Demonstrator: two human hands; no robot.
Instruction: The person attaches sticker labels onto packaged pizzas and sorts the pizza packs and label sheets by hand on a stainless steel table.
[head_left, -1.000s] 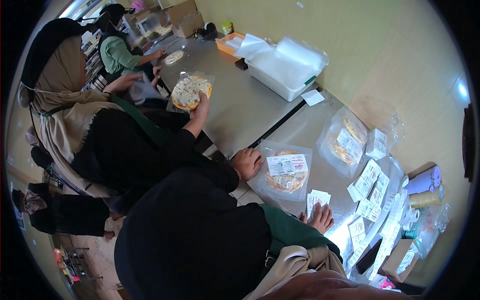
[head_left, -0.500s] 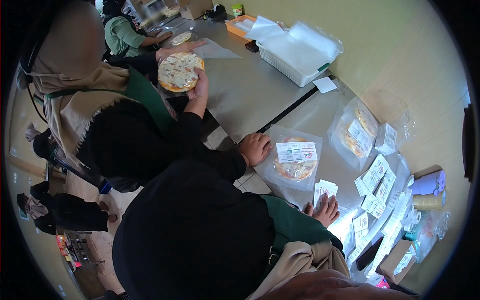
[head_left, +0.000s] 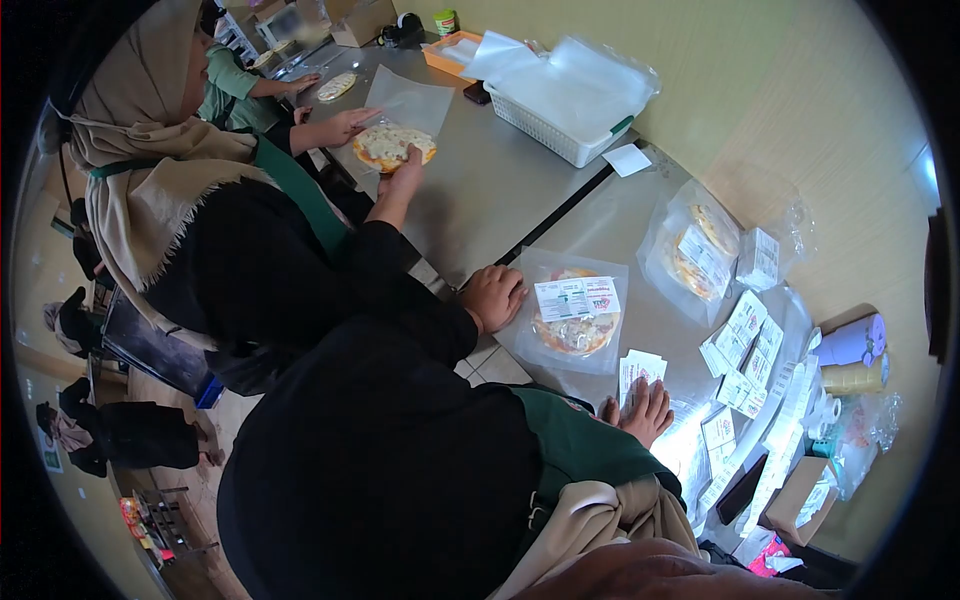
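The left hand (head_left: 494, 298) is laid palm down, its fingers (head_left: 512, 289) bent and close together, at the end of an extended left arm (head_left: 425, 362) sleeved in black; the right hand (head_left: 645, 413) is laid palm down too, its fingers slightly parted, thumb (head_left: 611, 409) set aside, the 2 hands apart

1 bagged pizza (head_left: 577, 335) lies flat, a printed label (head_left: 577, 298) across it — white printed cards (head_left: 641, 367) just beside.

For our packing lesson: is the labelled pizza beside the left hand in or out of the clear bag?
In: clear margins of the bag show around the pizza, and glossy film covers its topping.
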